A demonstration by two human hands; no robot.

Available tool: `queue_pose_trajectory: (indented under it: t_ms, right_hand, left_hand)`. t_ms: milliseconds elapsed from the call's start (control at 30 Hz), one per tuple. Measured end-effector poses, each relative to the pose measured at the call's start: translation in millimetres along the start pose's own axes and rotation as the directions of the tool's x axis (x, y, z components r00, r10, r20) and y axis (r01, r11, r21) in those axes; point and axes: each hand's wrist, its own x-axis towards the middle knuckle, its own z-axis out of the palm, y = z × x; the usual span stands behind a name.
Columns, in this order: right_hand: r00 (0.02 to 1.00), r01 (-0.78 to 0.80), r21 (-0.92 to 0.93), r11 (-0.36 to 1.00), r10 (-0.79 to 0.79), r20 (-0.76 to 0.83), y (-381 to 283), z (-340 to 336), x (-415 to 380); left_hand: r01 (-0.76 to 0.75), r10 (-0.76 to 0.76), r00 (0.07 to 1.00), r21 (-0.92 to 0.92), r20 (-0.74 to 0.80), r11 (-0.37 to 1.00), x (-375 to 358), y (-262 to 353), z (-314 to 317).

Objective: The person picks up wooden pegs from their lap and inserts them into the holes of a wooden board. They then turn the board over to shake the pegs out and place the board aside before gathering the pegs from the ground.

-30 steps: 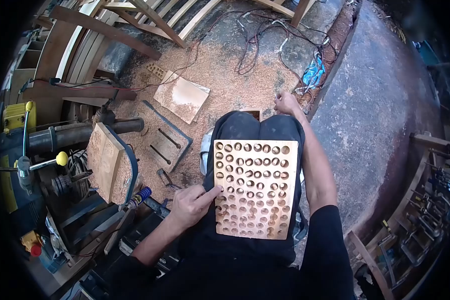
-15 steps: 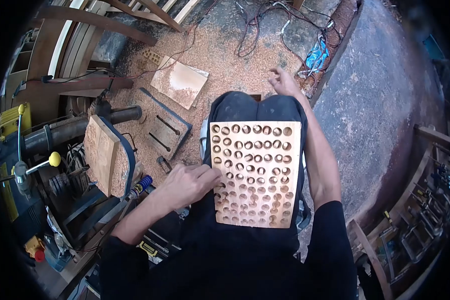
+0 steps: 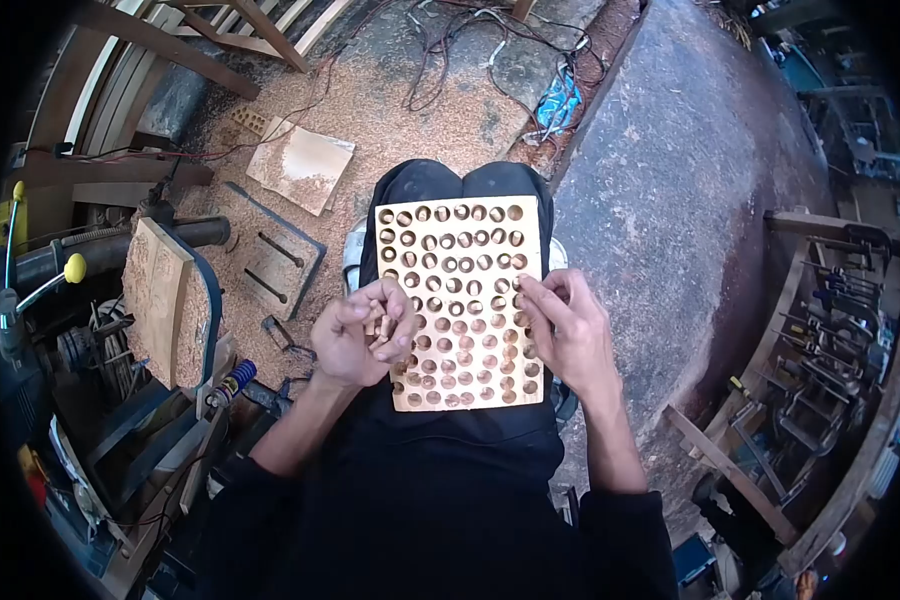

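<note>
A pale wooden board (image 3: pixel 470 325) with rows of round holes lies across my lap. Small wooden pieces show inside many of its upper holes, while the lower holes look shallow and bare. At the board's left side, my left hand (image 3: pixel 365 333) is turned palm up, its fingers curled around several small wooden pieces (image 3: pixel 378 325). My right hand (image 3: pixel 570 330) is over the right edge, thumb and fingers pinched together at a hole; whatever they hold is hidden.
A dusty board (image 3: pixel 300 165) lies on the shavings-covered floor ahead. Left of me stands a drill press with a tilted wooden table (image 3: pixel 157 300) and yellow-knobbed levers (image 3: pixel 75 267). A large grey slab (image 3: pixel 670 200) is at my right, with clamps (image 3: pixel 795 350) beyond it.
My right hand has come back from beyond my knees to the board's right edge. My left hand has turned palm up, showing the small pieces. The view has shifted right.
</note>
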Motion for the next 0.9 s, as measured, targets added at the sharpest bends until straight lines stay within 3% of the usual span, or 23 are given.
queue_pose_trajectory:
  t_ms: [67,100,167,200,333,400,433,467,567,700,767,833,867,900]
  right_hand:
    - [1.000,0.017,-0.103,0.995,-0.015,0.018,-5.3,-0.8,-8.4]
    - [0.999,0.030,-0.150,0.988,-0.026,0.030,-8.5,-0.1,-10.9]
    - [0.999,0.041,-0.206,0.978,-0.037,0.027,-13.9,5.2,-13.0]
    - [0.999,0.045,-0.231,0.972,-0.040,0.027,-15.6,8.0,-13.6]
    - [0.994,0.083,-0.301,0.950,-0.060,0.088,-19.8,7.5,-11.0]
    - [0.988,0.104,-0.300,0.948,-0.064,0.138,-21.5,6.7,-10.5]
    - [0.983,0.120,-0.292,0.949,-0.073,0.167,-22.4,4.1,-7.6]
    - [0.977,0.137,-0.285,0.949,-0.082,0.196,-22.4,1.3,-3.9]
    - [0.961,-0.024,-0.159,0.987,0.067,0.270,-16.0,-8.0,12.4]
    - [0.938,-0.075,-0.083,0.994,0.098,0.331,-11.2,-11.1,29.1]
    - [0.962,-0.049,-0.045,0.998,0.060,0.268,-9.5,-9.4,27.4]
    - [0.970,-0.066,0.069,0.995,0.047,0.238,-4.8,-12.9,26.5]
    - [0.971,-0.165,0.221,0.961,0.119,0.206,-6.4,-18.2,25.0]
    - [0.946,-0.259,0.256,0.931,0.191,0.262,-6.3,-24.7,24.1]
  left_hand:
    - [-0.028,0.025,0.998,-0.052,-0.054,0.998,3.9,-15.1,5.0]
    - [-0.040,0.043,0.998,0.067,-0.038,0.997,7.2,-17.2,8.9]
    - [0.001,0.048,0.995,0.494,-0.087,0.870,9.7,-12.8,14.1]
    - [0.043,0.063,0.983,0.556,-0.171,0.830,10.6,-13.4,15.3]
    - [0.060,0.182,0.970,0.879,-0.164,0.473,15.6,-14.8,23.4]
    - [0.007,0.206,0.978,0.989,-0.038,0.146,13.9,-11.5,29.3]
    - [-0.023,0.200,0.979,0.999,0.027,-0.025,14.1,-11.4,31.8]
    - [-0.142,0.252,0.954,0.985,0.162,-0.096,13.7,-14.5,31.1]
    - [-0.147,0.219,0.952,0.946,0.215,-0.290,13.0,-22.7,27.4]
    - [-0.172,0.181,0.949,0.902,0.260,-0.397,20.2,-23.6,28.8]
    - [-0.192,0.172,0.942,0.882,0.289,-0.430,25.4,-19.6,25.3]
    - [-0.239,0.060,0.949,0.828,0.311,-0.507,27.8,-7.2,28.1]
    - [-0.259,0.005,0.950,0.800,0.311,-0.541,27.0,-2.8,28.4]
    - [-0.291,-0.013,0.939,0.777,0.343,-0.559,24.9,-2.2,27.4]
